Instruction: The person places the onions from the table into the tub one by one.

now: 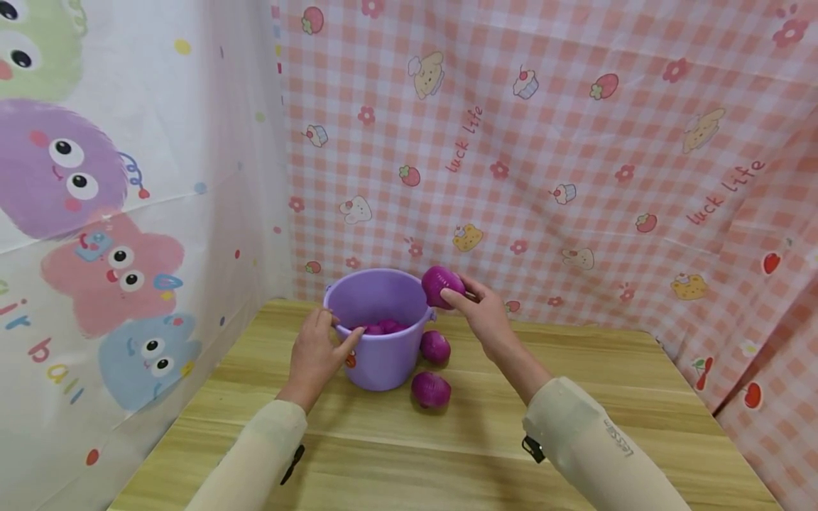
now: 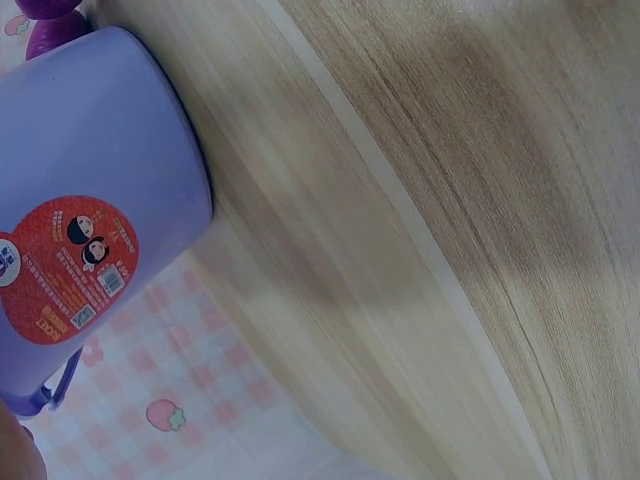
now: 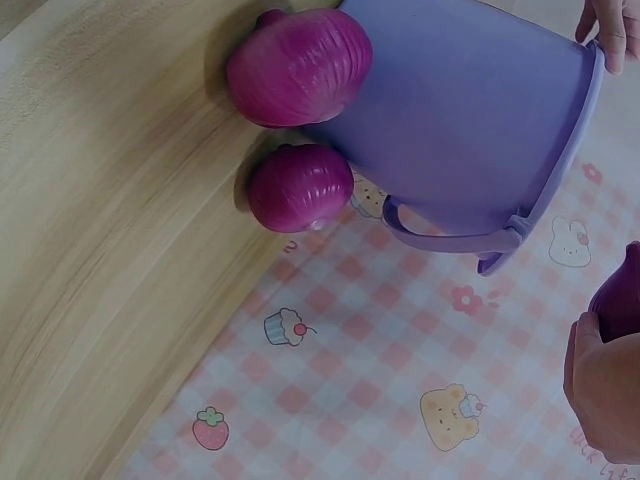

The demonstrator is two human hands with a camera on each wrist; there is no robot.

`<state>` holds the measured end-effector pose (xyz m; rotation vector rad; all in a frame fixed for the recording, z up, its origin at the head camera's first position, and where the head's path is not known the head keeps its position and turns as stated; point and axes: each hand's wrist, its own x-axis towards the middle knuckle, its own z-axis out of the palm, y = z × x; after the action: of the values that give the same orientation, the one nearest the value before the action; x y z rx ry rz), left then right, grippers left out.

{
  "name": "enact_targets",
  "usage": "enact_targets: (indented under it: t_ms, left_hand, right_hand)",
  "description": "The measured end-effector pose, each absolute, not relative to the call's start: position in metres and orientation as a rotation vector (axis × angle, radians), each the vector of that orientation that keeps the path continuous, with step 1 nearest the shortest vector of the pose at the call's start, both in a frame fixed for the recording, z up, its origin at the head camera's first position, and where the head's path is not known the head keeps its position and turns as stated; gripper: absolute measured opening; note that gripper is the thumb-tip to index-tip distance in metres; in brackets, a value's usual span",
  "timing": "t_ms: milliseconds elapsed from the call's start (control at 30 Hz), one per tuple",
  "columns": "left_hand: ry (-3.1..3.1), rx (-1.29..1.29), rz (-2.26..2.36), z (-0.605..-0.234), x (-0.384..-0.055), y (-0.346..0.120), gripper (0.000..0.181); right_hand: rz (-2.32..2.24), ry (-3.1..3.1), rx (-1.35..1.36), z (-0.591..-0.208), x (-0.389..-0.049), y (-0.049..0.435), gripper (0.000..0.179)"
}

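Note:
A purple bucket (image 1: 382,362) stands upright on the wooden table, with several purple onions (image 1: 387,326) partly visible inside. My left hand (image 1: 317,353) grips its near-left rim, thumb along the front edge. In my right hand (image 1: 487,316) an onion (image 1: 439,287) is held between thumb and fingers, raised beside the bucket's right rim. Two more onions lie on the table to the bucket's right: one close by its side (image 1: 435,348), the other nearer the front (image 1: 431,390). A round red label (image 2: 70,270) shows on the bucket wall in the left wrist view.
The wooden table (image 1: 575,426) runs under everything. A pink checked cloth (image 1: 543,142) hangs behind it and on the right, and a white cartoon-printed sheet (image 1: 211,163) hangs on the left. The bucket's handle (image 3: 450,242) hangs down its outer side in the right wrist view.

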<state>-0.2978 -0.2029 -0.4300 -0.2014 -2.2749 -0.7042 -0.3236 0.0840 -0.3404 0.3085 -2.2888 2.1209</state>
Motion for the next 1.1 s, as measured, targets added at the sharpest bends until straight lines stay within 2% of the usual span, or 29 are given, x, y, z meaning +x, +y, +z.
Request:
enact_targets:
  t_ms: [700,1100]
  left_hand:
    - [-2.269,-0.213,-0.699,-0.430,-0.297,-0.202,0.042]
    - [-2.271,-0.215,-0.704,-0.429,-0.297,-0.203,0.043]
  right_hand:
    - [2.107,-2.278,0.318,-0.336,-0.323,0.081,0.065]
    - [2.084,-2.270,0.313,-0.340,-0.336,0.059,0.058]
